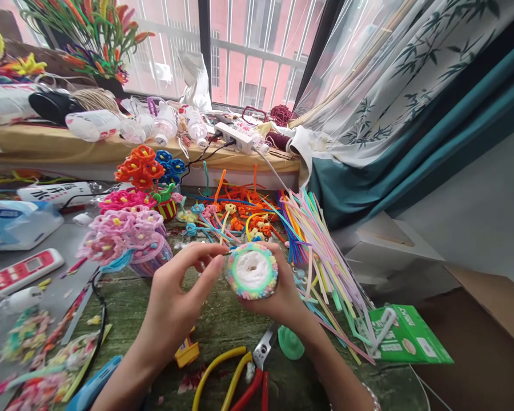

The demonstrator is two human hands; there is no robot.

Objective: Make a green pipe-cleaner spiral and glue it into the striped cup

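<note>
My right hand (pixel 278 291) is wrapped around a small round pot (pixel 233 281) covered in fuzzy pastel pipe cleaner, its mint-green rim facing me. White stuffing (pixel 252 269) with a small hole in the middle fills the pot. At the pot's left edge, my left hand (pixel 184 285) has its thumb and forefinger closed in a pinch; whatever is between the tips is too small to name. Below the hands lie yellow-handled pliers (pixel 223 365), red-handled pliers (pixel 261 357), a green round lid-like piece (pixel 290 342) and a small yellow plastic piece (pixel 187 351).
Pots of pipe-cleaner flowers (pixel 124 234) stand to the left. Bundles of loose pipe cleaners (pixel 321 240) lie to the right beside a green package (pixel 411 334). Orange scraps (pixel 240 205) lie behind. Plastic bottles (pixel 94 124) and a power strip (pixel 235 138) line the windowsill.
</note>
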